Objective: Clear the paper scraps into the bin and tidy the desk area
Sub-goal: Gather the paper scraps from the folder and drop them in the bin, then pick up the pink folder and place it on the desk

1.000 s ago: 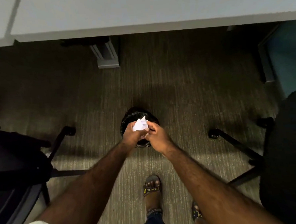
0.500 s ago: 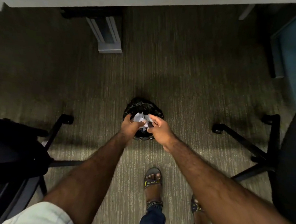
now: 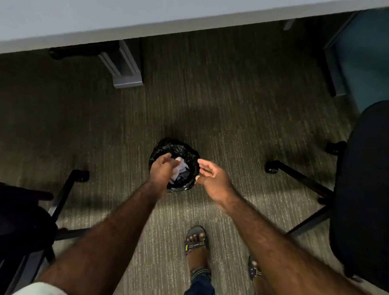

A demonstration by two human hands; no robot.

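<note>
A small round bin (image 3: 184, 149) lined with a black bag stands on the carpet below me. White paper scraps (image 3: 181, 168) lie inside it. My left hand (image 3: 162, 170) hovers over the bin's left side, fingers spread and holding nothing. Just past the bin's right rim is my right hand (image 3: 210, 174), also open and empty, palm turned inward. The two hands are apart, with the bin's mouth showing between them.
The grey desk edge (image 3: 182, 26) runs across the top, with a desk leg (image 3: 126, 69) behind the bin. Black office chairs stand at the left (image 3: 23, 215) and right (image 3: 369, 183), their wheeled legs reaching toward the bin. My sandalled feet (image 3: 195, 242) are on the carpet.
Both hands held the white paper together over the bin. They have since let it go and moved apart, and the scraps now lie in the bin.
</note>
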